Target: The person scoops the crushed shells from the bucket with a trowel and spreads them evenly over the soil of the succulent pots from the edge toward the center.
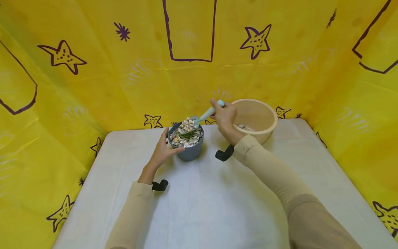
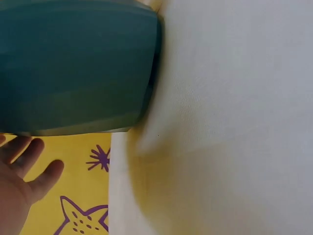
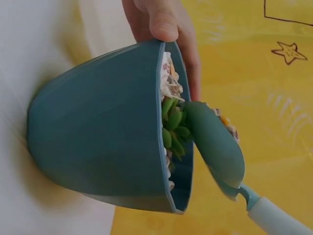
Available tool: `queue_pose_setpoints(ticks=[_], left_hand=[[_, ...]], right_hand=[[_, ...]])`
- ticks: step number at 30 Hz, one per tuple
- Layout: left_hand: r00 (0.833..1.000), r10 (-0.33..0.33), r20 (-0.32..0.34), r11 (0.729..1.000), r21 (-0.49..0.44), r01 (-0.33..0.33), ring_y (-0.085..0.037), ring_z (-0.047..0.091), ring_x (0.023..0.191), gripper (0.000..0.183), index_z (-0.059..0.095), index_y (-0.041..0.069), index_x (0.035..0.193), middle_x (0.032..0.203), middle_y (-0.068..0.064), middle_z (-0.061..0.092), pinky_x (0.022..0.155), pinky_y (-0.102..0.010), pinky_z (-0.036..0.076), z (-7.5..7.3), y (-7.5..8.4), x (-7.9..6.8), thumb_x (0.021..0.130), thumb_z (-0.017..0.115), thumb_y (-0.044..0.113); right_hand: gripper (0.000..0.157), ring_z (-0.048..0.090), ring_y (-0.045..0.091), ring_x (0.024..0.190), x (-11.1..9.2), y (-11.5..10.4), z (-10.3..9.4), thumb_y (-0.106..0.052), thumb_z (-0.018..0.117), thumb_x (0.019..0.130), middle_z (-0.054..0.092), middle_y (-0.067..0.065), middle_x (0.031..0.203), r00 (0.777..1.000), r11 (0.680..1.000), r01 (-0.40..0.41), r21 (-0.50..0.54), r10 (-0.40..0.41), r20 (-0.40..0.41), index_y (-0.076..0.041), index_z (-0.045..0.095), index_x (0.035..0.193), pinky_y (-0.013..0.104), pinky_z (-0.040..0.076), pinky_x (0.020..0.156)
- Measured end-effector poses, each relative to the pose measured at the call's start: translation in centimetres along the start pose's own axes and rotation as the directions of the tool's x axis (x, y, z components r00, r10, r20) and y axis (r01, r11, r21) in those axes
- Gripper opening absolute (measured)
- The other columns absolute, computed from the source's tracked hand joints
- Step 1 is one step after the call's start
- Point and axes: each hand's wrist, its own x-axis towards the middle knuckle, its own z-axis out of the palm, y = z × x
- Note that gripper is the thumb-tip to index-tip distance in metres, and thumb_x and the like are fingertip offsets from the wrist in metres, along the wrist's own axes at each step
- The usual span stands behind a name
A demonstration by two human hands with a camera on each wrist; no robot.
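A blue-grey flower pot stands upright on the white table, filled with small shells and pebbles. A green succulent grows among them. My left hand holds the pot at its left side, thumb on the near rim and fingers round the outside. In my right hand I grip the handle of a small pale-blue trowel. Its scoop carries a heap of shell bits over the pot's mouth, close above the succulent.
Behind my right hand stands a wide tan tub with some shell bits at its bottom. The white table ends just beyond the pot, where a yellow starfish-patterned curtain hangs at the back and both sides.
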Motion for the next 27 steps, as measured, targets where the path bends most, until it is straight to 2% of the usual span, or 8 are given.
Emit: queue_pose_setpoints(ticks=[3,8,16,22,25,27], left_hand=[[0.999,-0.013,0.034,1.0,-0.018,0.013,-0.035,0.014,0.151,0.117,0.004,0.018,0.158,0.165,-0.01,0.009,0.119,-0.059,0.019,-0.2,-0.2,0.3,0.075,0.082,0.044],[0.998,-0.025,0.058,0.998,-0.059,0.028,-0.035,0.014,0.151,0.113,0.007,0.024,0.158,0.164,-0.01,0.012,0.118,-0.061,0.018,0.0,-0.2,0.6,0.075,0.082,0.042],[1.0,0.001,0.009,0.992,-0.125,0.0,-0.036,0.019,0.149,0.112,0.01,0.021,0.157,0.163,-0.012,0.016,0.118,-0.06,0.02,0.8,-0.6,0.2,0.074,0.084,0.036],[0.999,0.012,-0.033,0.994,-0.105,-0.016,-0.035,0.021,0.149,0.114,0.012,0.016,0.156,0.16,-0.015,0.02,0.119,-0.058,0.02,1.0,-0.3,-0.1,0.072,0.086,0.038],[1.0,0.015,-0.006,0.994,-0.105,-0.015,-0.036,0.021,0.148,0.116,0.011,0.016,0.156,0.16,-0.016,0.019,0.119,-0.058,0.02,0.7,-0.3,0.2,0.071,0.087,0.037],[1.0,0.02,0.017,0.993,-0.118,-0.018,-0.036,0.021,0.148,0.116,0.01,0.018,0.156,0.161,-0.015,0.019,0.119,-0.058,0.02,0.5,-0.4,0.5,0.07,0.087,0.035]], right_hand=[[0.035,0.07,0.022,0.054,-0.2,0.0,0.2,-0.035,0.077,0.083,0.064,0.008,0.071,1.0,1.0,-0.005,-0.012,0.006,0.01,-0.002,0.065,0.088,0.027,0.057,0.051],[0.036,0.068,0.017,0.05,-0.3,0.2,0.3,-0.035,0.077,0.083,0.066,0.01,0.074,1.0,1.0,0.006,-0.026,-0.006,0.003,-0.002,0.065,0.09,0.026,0.057,0.051],[0.035,0.066,0.012,0.046,-0.4,0.2,0.3,-0.034,0.076,0.084,0.067,0.014,0.075,1.0,0.998,0.029,-0.047,-0.029,-0.003,-0.001,0.066,0.09,0.026,0.056,0.05],[0.036,0.071,0.023,0.055,-0.4,0.5,0.4,-0.035,0.077,0.083,0.068,0.011,0.075,1.0,1.0,-0.006,-0.021,0.006,0.001,-0.002,0.065,0.088,0.026,0.057,0.051],[0.034,0.072,0.028,0.061,-0.4,0.8,0.5,-0.035,0.077,0.083,0.068,0.01,0.076,1.0,1.0,-0.016,-0.011,0.016,-0.008,-0.003,0.065,0.087,0.026,0.057,0.052],[0.034,0.072,0.025,0.058,-0.5,1.0,0.6,-0.035,0.077,0.083,0.069,0.01,0.075,1.0,1.0,-0.015,-0.017,0.015,-0.014,-0.004,0.065,0.086,0.026,0.057,0.051]])
